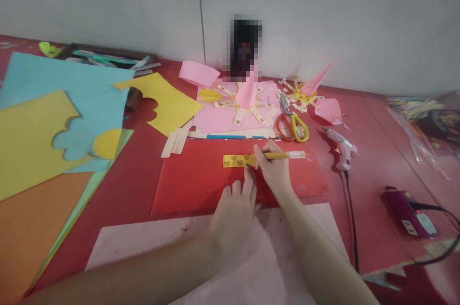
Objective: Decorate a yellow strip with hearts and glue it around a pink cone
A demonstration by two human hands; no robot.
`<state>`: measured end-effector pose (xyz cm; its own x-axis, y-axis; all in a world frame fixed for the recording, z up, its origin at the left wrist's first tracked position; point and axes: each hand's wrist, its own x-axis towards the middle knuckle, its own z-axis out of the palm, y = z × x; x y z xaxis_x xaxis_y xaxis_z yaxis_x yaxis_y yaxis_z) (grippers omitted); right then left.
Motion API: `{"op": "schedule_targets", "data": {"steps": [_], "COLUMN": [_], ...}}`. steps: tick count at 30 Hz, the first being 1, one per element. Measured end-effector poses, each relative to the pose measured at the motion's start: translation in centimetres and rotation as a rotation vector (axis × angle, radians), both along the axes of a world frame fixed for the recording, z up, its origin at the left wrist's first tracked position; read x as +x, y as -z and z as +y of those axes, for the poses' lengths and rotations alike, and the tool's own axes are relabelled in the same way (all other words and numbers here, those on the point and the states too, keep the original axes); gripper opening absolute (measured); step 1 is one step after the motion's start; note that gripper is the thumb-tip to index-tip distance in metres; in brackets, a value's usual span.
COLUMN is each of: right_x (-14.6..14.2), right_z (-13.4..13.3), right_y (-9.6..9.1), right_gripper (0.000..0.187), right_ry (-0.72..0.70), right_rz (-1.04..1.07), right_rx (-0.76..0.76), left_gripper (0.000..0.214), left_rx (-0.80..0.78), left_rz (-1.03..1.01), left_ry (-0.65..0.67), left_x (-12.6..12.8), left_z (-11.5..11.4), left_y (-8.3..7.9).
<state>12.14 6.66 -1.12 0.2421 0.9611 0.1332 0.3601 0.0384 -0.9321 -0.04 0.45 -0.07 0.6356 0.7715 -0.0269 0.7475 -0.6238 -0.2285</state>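
Note:
A short yellow paper strip [233, 161] with brownish hearts on it lies on a red folder-like sheet [194, 175]. My right hand [275, 171] grips a golden-brown pen [278, 155], its clear end pointing right and its tip over the strip's right part. From below, my left hand [235, 204] reaches to the lower edge of the strip, index fingertip touching it, fingers extended. Behind the red sheet stands a pink paper cone [246, 92] ringed by star-marked pale strips, on a pink sheet [212, 116]. Scissors [292, 125] with red and yellow handles lie beside it.
A glue gun [341, 149] with a black cord lies at right, near a purple power socket block [409, 214]. Blue, yellow and orange paper sheets [32, 123] cover the left side. A second pink cone [316, 80] stands at back right; a pixelated dark object [246, 46] leans against the wall.

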Motion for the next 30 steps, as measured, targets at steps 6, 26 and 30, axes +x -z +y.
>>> {"op": "schedule_targets", "data": {"steps": [6,26,30], "right_x": [-0.02,-0.07,-0.12], "right_z": [0.02,-0.02,0.0], "right_y": [0.01,-0.13,-0.13], "right_gripper": [0.026,0.027,0.027], "right_ry": [-0.005,0.007,0.012], "right_rz": [0.018,-0.004,-0.004], "right_rx": [-0.007,0.009,0.007], "left_gripper": [0.047,0.046,0.045], "left_rx": [-0.02,-0.035,-0.039], "left_rz": [-0.023,-0.036,-0.026], "left_ry": [-0.012,-0.01,-0.006], "left_x": [0.03,-0.02,-0.03], "left_z": [-0.07,-0.04,0.01], "left_y": [-0.03,-0.07,-0.18]}}
